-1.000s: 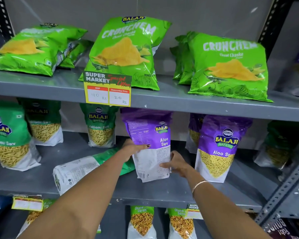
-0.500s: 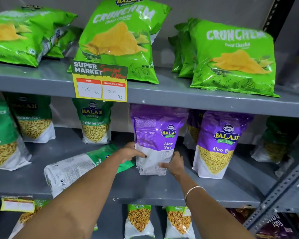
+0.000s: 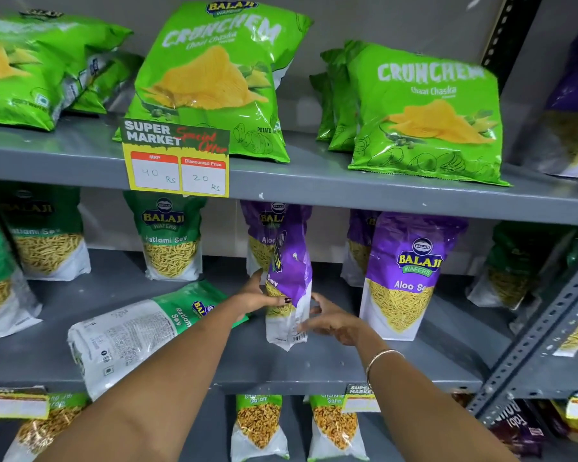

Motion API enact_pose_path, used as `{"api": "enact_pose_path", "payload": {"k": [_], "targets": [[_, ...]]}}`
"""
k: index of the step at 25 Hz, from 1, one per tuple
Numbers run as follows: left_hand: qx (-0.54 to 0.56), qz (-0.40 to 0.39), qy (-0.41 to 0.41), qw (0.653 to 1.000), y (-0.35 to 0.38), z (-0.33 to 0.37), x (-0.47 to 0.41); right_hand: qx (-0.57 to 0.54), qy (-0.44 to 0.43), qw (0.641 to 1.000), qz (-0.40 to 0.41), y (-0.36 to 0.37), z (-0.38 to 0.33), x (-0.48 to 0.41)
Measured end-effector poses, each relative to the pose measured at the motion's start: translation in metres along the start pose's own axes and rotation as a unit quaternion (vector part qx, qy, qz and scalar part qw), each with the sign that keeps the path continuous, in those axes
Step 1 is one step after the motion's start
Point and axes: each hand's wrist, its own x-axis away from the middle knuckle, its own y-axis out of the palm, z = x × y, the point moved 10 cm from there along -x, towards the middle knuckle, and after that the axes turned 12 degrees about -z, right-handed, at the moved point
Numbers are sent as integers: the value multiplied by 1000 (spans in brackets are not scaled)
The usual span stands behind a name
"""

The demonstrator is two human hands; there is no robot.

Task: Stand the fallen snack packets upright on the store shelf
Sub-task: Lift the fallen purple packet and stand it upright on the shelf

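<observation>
Left hand: the left hand [image 3: 259,296] wraps its fingers around the lower left side of a purple Aloo Sev packet [image 3: 289,278], thumb across the front.
Right hand: the right hand [image 3: 331,320] is spread loose at the packet's 4 o'clock edge, fingertips touching the crinkled white base, not gripping it.
Packet in hand: upright but turned edge-on, on the middle shelf [image 3: 281,368], not yet squared to face out.
Left to do: a green Ratlami Sev packet [image 3: 141,331] lies flat at 9 o'clock of the hands, printed back up.
Looks done: at 3 o'clock a second Aloo Sev packet [image 3: 404,275] stands facing out; behind, more stand along the back.
Materials: glossy soft film pouches, wrinkled, clear windows showing thin yellow strands; grey painted metal shelving.
Top shelf: at 12 o'clock, puffy green Crunchem bags [image 3: 214,78] lean back.
</observation>
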Motion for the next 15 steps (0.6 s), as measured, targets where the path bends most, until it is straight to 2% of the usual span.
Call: {"api": "enact_pose_path", "payload": {"k": [2,4,8,12,15], "targets": [[17,-12,-1,1000,5,-2,-4,13,-13,1000,-12,6,-3,1],[13,9,-3,1000,1,-5,-4,19,-33,999,26,5,-5,-4],[-79,47,-45,995,-12,-10,3,-42,-83,993,75,-7,-3,-11],[-10,53,-28,998,-19,-8,13,-39,-108,989,96,-27,-2,-10],[0,74,-14,997,-26,-11,17,-69,-117,987,83,-38,-4,-10]]}}
